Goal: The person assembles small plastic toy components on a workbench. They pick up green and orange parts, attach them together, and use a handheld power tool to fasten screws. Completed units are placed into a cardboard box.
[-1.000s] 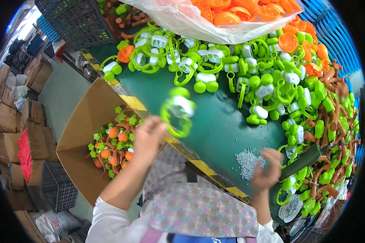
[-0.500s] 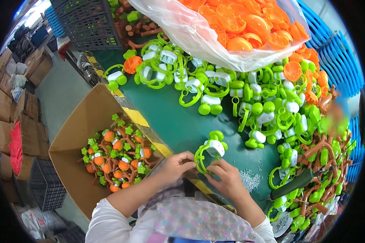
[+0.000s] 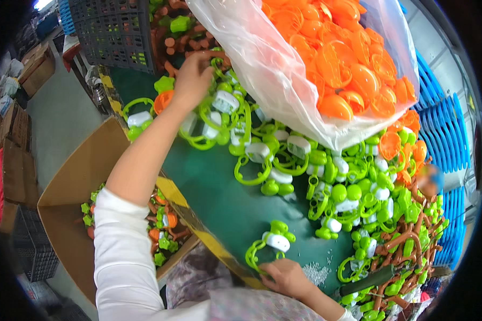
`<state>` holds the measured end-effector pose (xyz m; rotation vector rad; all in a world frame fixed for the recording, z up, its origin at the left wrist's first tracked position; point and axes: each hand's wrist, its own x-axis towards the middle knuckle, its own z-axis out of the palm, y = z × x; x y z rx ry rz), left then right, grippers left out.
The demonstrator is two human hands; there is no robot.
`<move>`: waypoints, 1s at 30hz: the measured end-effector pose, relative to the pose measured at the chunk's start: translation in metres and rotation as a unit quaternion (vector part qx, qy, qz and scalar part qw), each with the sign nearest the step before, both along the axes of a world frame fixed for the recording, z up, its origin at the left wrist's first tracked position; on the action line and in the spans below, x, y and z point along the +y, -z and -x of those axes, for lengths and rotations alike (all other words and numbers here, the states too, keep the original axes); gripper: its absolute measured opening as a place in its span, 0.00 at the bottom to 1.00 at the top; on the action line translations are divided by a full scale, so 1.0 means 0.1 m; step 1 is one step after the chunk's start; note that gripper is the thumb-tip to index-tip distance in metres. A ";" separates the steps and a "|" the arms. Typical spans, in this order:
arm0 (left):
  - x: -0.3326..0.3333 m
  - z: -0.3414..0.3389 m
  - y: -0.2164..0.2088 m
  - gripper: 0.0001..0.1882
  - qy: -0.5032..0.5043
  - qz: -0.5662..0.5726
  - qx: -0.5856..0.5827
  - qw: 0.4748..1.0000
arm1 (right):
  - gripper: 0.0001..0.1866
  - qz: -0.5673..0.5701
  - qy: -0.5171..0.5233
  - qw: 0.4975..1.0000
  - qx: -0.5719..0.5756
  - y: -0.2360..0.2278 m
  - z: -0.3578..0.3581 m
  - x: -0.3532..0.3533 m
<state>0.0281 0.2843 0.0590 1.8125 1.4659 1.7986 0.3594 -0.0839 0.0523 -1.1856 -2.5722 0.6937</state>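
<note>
1. Left hand (image 3: 194, 79) reaches far, fingers pinching a green ring toy (image 3: 218, 67) in the pile.
2. Right hand (image 3: 286, 277) pinches an assembled green toy (image 3: 268, 247) on the near surface (image 3: 225, 198).
3. Tangled rings could drag neighbours off the edge.

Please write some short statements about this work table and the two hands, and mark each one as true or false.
1. The left hand reaches into the far pile of green rings. True.
2. The right hand rests on a blue ring. False: the ring toy at its fingers is green with a white piece.
3. The clear plastic bag holds orange parts. True.
4. The cardboard box beside the table holds nothing. False: green and orange pieces lie in it.
5. The table top is red. False: it is dark green, with a yellow and black edge strip.
</note>
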 end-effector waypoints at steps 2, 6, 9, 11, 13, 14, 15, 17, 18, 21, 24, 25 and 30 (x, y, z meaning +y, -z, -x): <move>0.60 0.01 0.05 0.15 0.002 -0.094 0.107 0.990 | 0.14 0.000 -0.003 1.000 0.002 -0.06 0.08 0.07; 1.25 0.13 0.33 0.15 0.014 -0.071 0.255 0.964 | 0.17 0.028 -0.014 1.000 0.004 -0.08 0.13 0.17; 1.09 -0.04 0.20 0.13 0.027 -0.002 0.107 0.994 | 0.16 0.038 0.013 0.999 -0.004 -0.07 0.13 0.13; 1.12 0.17 0.31 0.14 0.034 0.019 -0.033 0.999 | 0.16 0.042 0.015 0.999 -0.008 -0.05 0.13 0.12; 1.07 0.32 0.31 0.15 0.039 0.043 -0.092 0.994 | 0.16 0.044 0.012 0.999 -0.012 -0.03 0.13 0.11; 1.14 0.49 0.41 0.16 0.036 0.051 -0.131 0.989 | 0.16 0.037 0.007 0.999 -0.012 -0.03 0.13 0.11; 1.14 0.52 0.38 0.16 0.041 0.060 -0.170 0.983 | 0.16 0.030 0.008 0.999 -0.012 -0.02 0.14 0.10; 1.09 0.61 0.35 0.17 0.060 0.080 -0.199 0.975 | 0.15 0.021 0.010 1.000 -0.013 -0.03 0.15 0.09; 1.04 0.69 0.31 0.17 0.061 0.074 -0.192 0.977 | 0.15 0.017 0.008 1.000 -0.012 -0.03 0.15 0.10; 0.72 0.52 -0.02 0.22 0.127 0.153 -0.252 0.947 | 0.13 0.006 0.023 1.000 -0.008 -0.01 0.15 0.04; 0.71 0.76 0.03 0.32 0.055 0.138 -0.020 0.989 | 0.13 -0.004 0.016 1.000 -0.002 0.07 0.13 0.00; 0.72 0.85 0.13 0.33 0.031 0.182 0.022 0.983 | 0.13 -0.009 0.014 1.000 -0.005 0.10 0.11 0.00; 0.46 0.70 0.15 0.27 0.148 0.325 0.041 0.933 | 0.12 -0.021 0.021 1.000 -0.007 0.16 0.10 -0.02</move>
